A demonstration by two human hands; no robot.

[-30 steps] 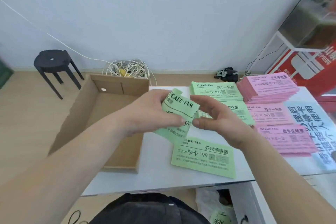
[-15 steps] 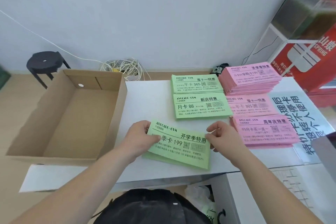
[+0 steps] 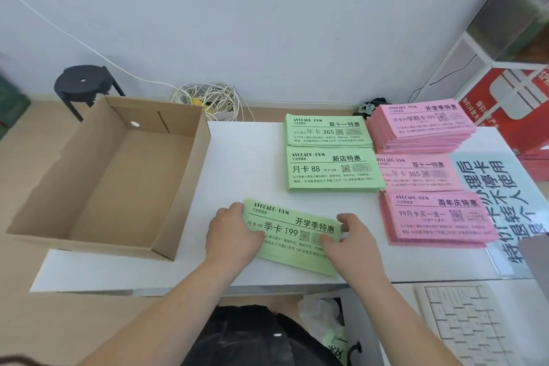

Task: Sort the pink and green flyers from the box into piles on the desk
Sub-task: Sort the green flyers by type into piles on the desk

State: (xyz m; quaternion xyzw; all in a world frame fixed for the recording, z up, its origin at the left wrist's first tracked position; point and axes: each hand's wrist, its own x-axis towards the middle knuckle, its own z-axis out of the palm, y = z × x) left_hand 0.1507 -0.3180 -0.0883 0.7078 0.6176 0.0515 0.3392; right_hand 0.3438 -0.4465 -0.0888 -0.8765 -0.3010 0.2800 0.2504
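Green flyer pile (image 3: 292,235) on desk (image 3: 252,163), left grip (image 3: 234,232) and right grip (image 3: 352,239) flat, unclosed, pressing its ends

Black stool (image 3: 83,85), tangled cables (image 3: 212,99), keyboard (image 3: 463,324), red carton (image 3: 511,107).

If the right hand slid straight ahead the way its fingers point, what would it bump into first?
Probably the green "月卡 88" pile. The right hand points up-left across bare desk toward it, though it might slip just past its left edge.
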